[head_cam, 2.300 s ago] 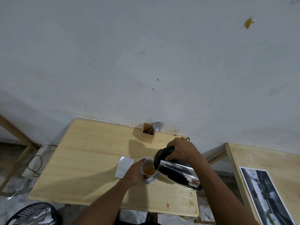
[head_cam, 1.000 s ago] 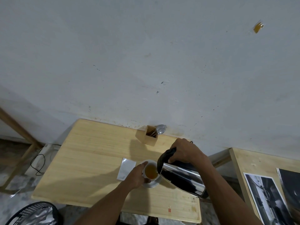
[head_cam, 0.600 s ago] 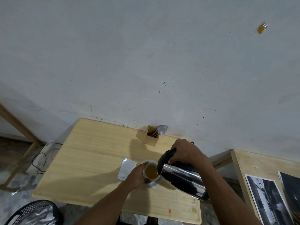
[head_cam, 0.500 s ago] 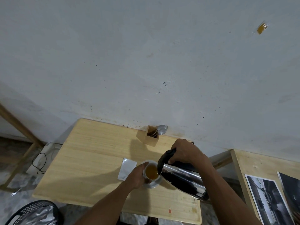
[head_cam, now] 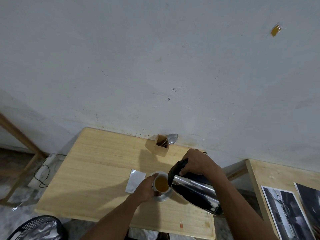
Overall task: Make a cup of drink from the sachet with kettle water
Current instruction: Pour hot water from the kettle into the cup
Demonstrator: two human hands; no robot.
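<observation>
A white cup holding amber liquid stands on a white saucer on the wooden table. My left hand wraps around the cup's left side. My right hand grips the black handle of a steel kettle, which is tilted with its spout over the cup's right rim. A silver sachet lies flat on the table just left of the cup.
A small wooden holder with spoons and a fork stands at the table's back edge by the wall. A second table with photo prints is at the right. A black mesh bin sits at the lower left.
The kettle stays tilted at the cup and both hands keep their hold. The liquid level in the cup looks a little higher than 2.3 s ago. The view shifted slightly.
</observation>
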